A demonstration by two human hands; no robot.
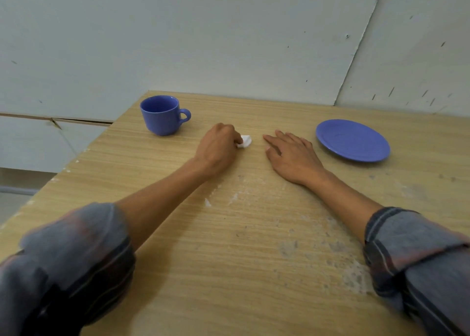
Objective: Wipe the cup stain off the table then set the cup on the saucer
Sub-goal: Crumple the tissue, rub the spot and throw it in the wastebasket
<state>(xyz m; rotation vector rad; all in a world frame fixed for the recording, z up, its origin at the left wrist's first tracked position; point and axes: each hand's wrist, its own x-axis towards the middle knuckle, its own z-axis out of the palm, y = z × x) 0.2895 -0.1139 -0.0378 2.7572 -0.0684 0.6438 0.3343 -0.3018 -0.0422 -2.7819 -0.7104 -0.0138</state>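
A blue cup (162, 114) stands upright near the far left corner of the wooden table (254, 259), its handle pointing right. A blue saucer (353, 140) lies at the far right with nothing on it. My left hand (216, 147) is closed around a small crumpled white tissue (244, 141), pressed on the tabletop to the right of the cup. My right hand (292, 155) rests flat on the table, fingers spread, between the tissue and the saucer. I cannot make out a cup stain near the tissue.
Pale scuffs and white flecks (236, 195) mark the table's middle and near right. The table's left edge (76, 157) drops off beside the cup. A grey-white wall (229, 43) stands right behind the far edge.
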